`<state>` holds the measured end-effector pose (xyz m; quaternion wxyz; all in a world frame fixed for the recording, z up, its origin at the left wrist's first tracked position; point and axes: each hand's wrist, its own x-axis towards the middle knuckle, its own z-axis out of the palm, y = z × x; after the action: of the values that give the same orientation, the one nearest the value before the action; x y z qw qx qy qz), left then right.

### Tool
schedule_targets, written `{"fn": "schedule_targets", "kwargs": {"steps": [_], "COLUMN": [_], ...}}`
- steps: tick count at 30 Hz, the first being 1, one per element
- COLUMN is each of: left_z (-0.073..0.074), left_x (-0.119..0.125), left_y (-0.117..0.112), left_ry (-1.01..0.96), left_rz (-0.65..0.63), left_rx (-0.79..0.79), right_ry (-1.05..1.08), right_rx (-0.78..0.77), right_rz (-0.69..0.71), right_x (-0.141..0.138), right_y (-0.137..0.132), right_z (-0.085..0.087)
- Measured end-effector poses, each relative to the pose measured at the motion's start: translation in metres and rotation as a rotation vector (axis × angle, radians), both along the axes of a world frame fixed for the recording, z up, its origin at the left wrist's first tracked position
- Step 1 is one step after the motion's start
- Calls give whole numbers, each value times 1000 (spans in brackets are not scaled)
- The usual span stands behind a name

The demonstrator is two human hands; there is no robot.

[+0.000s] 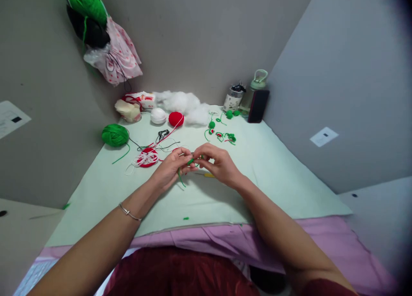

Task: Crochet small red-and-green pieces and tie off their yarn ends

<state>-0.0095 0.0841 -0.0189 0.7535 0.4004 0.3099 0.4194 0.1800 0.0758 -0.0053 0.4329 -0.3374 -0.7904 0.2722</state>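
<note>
Both my hands meet over the middle of a pale green table. My left hand pinches a small green crochet piece with a green yarn tail hanging below it. My right hand is closed in a pinch on the same piece from the other side; whether it also holds a hook I cannot tell. A yellow-handled tool lies on the table just under my right hand.
A green yarn ball sits at the left edge. A red disc with white thread, red and white balls, white stuffing, small green pieces, a jar, a bottle and a phone stand further back.
</note>
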Motion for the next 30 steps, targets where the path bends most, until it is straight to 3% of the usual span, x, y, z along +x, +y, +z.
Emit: {"fn": "schedule_targets", "kwargs": {"steps": [4,9,11,17,25,30], "left_z": [-1,2,2,-2,-6,-11], "left_x": [2,3,2,-3,-4,-6], "left_y": [-2,-4,-3,3,6,9], "left_ry": [-4,91,116,175,260,334], "left_rz": [-19,20,50,122,178,206], "left_rx": [33,159,181,194,341,451], "right_ry": [-10,212,265,94,-187,-243], "right_rx": [52,-264,-298,-23,53,53], "right_rz": [-79,-48,-44,-264,-188,-190], "right_x": [-2,-2,0,12,10,9], "right_y": [0,1,2,4,-4,-5], "right_z": [-2,1,3,10,14,12]}}
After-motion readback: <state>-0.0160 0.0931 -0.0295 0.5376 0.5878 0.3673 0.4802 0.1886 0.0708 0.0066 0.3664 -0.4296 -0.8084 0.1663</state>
